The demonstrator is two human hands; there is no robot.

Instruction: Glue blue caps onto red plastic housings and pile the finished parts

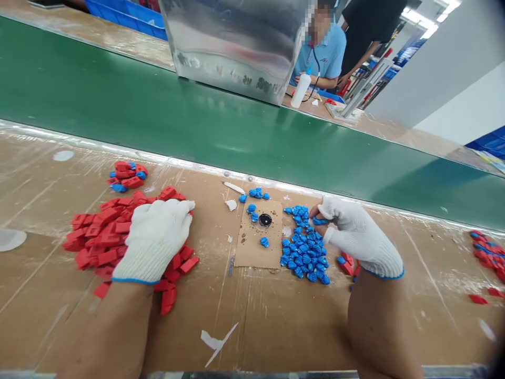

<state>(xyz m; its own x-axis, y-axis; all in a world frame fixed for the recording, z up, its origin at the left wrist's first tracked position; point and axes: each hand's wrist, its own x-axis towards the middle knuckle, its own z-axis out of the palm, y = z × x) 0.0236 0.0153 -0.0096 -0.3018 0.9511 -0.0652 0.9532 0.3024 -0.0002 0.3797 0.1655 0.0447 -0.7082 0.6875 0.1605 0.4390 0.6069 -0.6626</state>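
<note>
My left hand (160, 231), in a white glove with the fingertips uncovered or tucked under, rests on a heap of red plastic parts (106, 231). Its fingers curl down among them, with a bit of red showing at their edge; what they grip is hidden. In my right hand (351, 229), gloved too, a small blue part (319, 221) is pinched between thumb and fingers. Below it spreads a pile of small blue parts (303, 255). Between the hands lies a cardboard piece (256, 255) bearing a small round dish of dark liquid (265, 220) and a few blue parts.
A red-and-blue cluster (127, 175) sits at the left; more red and blue parts (487, 252) lie far right. A pale pointed tool (234, 187) is behind the cardboard. Beyond runs a green belt (118, 116), with a metal panel (232, 47), a white bottle (302, 89) and people behind.
</note>
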